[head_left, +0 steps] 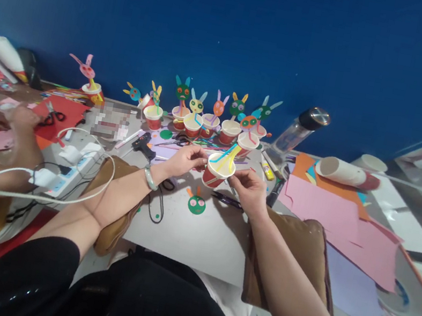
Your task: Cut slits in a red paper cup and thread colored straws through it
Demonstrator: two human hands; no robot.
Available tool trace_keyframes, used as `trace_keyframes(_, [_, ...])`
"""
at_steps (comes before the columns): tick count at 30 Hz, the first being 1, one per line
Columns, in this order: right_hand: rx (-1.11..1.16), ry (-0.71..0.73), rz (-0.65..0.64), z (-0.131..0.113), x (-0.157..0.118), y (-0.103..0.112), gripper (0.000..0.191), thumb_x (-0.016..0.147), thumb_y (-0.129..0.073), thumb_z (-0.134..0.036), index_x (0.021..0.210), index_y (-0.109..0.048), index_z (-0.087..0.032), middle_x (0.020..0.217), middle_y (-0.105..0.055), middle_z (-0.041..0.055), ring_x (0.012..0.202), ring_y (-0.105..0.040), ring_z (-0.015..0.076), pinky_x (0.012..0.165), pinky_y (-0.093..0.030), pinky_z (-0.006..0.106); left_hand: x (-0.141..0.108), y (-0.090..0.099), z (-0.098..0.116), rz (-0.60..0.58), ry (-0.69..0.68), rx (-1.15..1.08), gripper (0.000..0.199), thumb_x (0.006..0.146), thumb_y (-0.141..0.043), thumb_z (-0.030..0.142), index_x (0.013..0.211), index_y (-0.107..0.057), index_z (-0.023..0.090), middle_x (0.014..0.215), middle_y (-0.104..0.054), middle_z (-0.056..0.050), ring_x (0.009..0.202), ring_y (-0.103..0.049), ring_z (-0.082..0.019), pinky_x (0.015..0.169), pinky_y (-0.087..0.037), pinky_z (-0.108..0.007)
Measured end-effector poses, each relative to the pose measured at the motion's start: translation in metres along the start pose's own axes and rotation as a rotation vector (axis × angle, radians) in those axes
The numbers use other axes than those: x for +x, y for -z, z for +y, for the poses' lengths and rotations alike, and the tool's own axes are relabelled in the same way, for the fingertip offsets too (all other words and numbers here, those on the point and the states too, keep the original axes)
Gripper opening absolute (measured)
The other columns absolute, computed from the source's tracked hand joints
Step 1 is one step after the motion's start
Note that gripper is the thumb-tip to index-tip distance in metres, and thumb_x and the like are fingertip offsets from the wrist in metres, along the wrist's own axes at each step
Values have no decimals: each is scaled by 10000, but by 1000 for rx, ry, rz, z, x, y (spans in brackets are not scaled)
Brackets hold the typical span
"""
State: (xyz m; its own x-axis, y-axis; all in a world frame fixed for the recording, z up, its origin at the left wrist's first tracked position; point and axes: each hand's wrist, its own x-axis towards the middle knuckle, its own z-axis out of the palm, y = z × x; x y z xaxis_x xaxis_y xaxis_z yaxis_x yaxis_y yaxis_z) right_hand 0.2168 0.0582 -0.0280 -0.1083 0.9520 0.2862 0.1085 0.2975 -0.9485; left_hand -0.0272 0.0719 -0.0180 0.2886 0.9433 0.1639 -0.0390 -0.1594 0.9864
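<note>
Left hand [185, 160] and right hand [247, 189] both grip a red paper cup [217, 171] with straws [229, 155]. Green bunny face [197, 203] lies just near of it, finished cups [209, 123] far.

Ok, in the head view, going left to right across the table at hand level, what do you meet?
Co-worker's hand → power strip → glue gun → left hand → red cup → right hand → pink paper → roll of cups.
</note>
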Motion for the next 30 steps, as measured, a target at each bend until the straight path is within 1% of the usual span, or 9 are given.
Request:
trace_keyframes(4, [49,5,-13,-1,1,1,361,745,-880,-527,774,-694,-218,610,-665,-6,540,-578,133,552,-518,299,0,0,1,-25,-28,12,429,811,-835,509,870,-625,140,734,-656,-8,638,-624,-100,623,-530,-245])
trace_keyframes(7, [46,24,-27,-2,1,1,382,755,-872,-549,778,-679,-220,610,-663,-5,537,-585,135,549,-526,302,0,-1,4,-10,-47,10,367,800,-829,441,827,-618,142,694,-636,9,599,-589,-85,590,-498,-229])
trace_keyframes(12, [25,18,-18,-7,-1,-2,351,735,-875,-499,748,-658,-223,645,-675,-2,559,-585,126,552,-515,283,-1,-6,8,36,-48,-7,197,764,-760,274,777,-609,148,635,-621,29,558,-579,-81,563,-475,-217])
trace_keyframes(16, [39,-1,-11,-8,-2,-4,322,720,-875,-461,725,-653,-228,635,-669,-11,553,-569,118,551,-504,276,-1,-6,7,88,-50,32,109,703,-685,180,714,-578,161,626,-630,35,543,-568,-71,547,-466,-202])
trace_keyframes(20, [70,-23,-29,-6,-3,-4,313,703,-892,-439,715,-663,-225,634,-679,-7,552,-577,120,548,-505,274,-2,-6,6,133,-90,94,131,663,-664,166,660,-532,172,652,-674,20,543,-583,-72,524,-453,-188])
trace_keyframes(22, [83,-41,-36,-3,-3,-3,316,696,-902,-436,724,-670,-224,619,-677,-8,542,-580,123,539,-502,271,-2,-5,5,149,-93,132,151,668,-673,181,650,-523,175,650,-680,13,549,-608,-83,517,-452,-189])
trace_keyframes(24, [88,-50,-31,1,-2,-1,312,695,-906,-427,731,-674,-222,600,-668,-13,536,-580,122,536,-495,265,-3,-5,5,140,-86,150,164,688,-674,201,652,-515,180,621,-663,18,545,-629,-96,511,-456,-196])
trace_keyframes(27, [92,-52,-25,7,-1,0,293,703,-899,-404,731,-672,-221,584,-658,-19,536,-585,124,542,-488,263,-3,-5,5,131,-78,112,165,717,-660,206,677,-501,189,587,-649,30,519,-629,-100,503,-462,-205])
trace_keyframes(30, [90,-55,-26,10,0,0,278,713,-883,-387,728,-656,-225,584,-654,-23,538,-586,128,551,-487,271,-3,-7,5,119,-51,28,156,742,-635,186,709,-484,197,572,-644,44,518,-632,-99,517,-478,-211])
